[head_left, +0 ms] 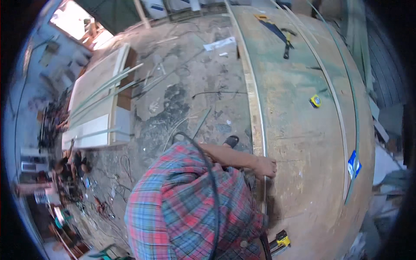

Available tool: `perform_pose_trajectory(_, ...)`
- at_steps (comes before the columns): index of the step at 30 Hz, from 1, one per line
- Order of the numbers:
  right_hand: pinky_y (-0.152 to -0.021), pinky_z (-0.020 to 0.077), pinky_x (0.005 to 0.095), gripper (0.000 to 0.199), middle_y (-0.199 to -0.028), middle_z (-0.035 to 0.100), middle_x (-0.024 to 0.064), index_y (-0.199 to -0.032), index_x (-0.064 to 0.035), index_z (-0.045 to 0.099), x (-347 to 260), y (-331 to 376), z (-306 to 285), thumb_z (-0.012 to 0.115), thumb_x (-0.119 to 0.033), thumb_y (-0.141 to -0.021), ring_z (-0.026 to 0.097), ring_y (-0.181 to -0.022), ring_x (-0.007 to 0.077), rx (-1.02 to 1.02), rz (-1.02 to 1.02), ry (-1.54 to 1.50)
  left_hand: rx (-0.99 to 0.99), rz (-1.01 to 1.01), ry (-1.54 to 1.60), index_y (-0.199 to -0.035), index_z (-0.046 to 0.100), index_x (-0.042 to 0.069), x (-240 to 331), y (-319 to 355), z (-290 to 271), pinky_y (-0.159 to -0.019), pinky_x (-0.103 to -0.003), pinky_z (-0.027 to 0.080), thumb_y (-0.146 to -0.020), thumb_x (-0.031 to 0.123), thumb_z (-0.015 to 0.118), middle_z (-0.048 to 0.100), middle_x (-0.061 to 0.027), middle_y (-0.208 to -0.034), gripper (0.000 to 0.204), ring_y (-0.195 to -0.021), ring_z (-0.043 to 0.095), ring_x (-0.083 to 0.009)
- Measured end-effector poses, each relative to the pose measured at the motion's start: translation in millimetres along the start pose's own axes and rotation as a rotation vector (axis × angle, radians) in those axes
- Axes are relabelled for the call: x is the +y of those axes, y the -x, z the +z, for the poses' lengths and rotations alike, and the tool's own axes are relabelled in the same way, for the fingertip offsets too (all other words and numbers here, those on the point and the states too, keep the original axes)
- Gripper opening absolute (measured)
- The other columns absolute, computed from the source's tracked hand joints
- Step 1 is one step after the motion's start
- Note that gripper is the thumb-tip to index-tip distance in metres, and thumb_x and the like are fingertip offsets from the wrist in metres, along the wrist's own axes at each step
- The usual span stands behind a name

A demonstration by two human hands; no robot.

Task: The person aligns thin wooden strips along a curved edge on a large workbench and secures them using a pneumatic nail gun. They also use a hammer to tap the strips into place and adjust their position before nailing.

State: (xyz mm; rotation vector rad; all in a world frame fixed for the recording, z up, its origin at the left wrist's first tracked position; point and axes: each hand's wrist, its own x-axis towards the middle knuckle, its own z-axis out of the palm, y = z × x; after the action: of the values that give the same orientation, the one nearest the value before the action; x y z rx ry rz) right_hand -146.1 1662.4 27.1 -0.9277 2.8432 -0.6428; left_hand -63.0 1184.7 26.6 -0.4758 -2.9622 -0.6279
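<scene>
My left hand (pixel 266 167) reaches from a plaid sleeve (pixel 182 169) to the near edge of a large wooden panel (pixel 299 143). Its fingers curl over a long pale wooden strip (pixel 260 110) that runs along this edge. By the lower rim of the picture, a yellow-and-black nail gun (pixel 282 239) rests close to the same edge, beside the shirt, which covers part of it. A black hose (pixel 212 186) hangs across the shirt. My right hand does not show; the shirt blocks that side.
On the panel lie a handsaw (pixel 271 28), a hammer (pixel 287 45), a yellow tape measure (pixel 315 101), long thin strips (pixel 331 86) and a blue-and-white packet (pixel 354 165). Leftward stands a white cabinet box (pixel 93 91) bearing green strips. Cords and scraps litter the floor (pixel 208 82).
</scene>
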Motion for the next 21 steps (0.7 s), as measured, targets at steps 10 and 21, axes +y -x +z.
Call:
perform_pose_trajectory(10, -0.073, 0.0499, 0.0366, 0.043, -0.107, 0.065, 0.0192, -0.129, 0.0016, 0.063, -70.0, 1.2, 36.0, 0.069, -0.026, -0.096, 0.062, -0.089, 0.0291, 0.001, 0.322, -0.287, 0.001, -0.027, 0.049, -0.112, 0.06, 0.01, -133.3, 98.3, -83.7, -0.1, -0.047, 0.041, -0.076, 0.035, 0.073, 0.06, -0.0108, -0.11, 0.046, -0.11, 0.057, -0.0313)
perform_pose_trajectory(21, -0.073, 0.0486, 0.0344, 0.024, -0.098, 0.062, 0.0146, -0.113, 0.0033, 0.065, -39.9, -4.3, 36.4, 0.065, -0.013, -0.095, 0.06, -0.089, 0.0221, -0.141, 0.44, -0.441, -0.276, -0.038, 0.109, -0.111, 0.062, 0.009, -200.8, 89.1, -114.1, -0.099, -0.049, 0.042, -0.084, 0.032, 0.068, 0.065, -0.011, -0.108, 0.036, -0.108, 0.062, -0.0329)
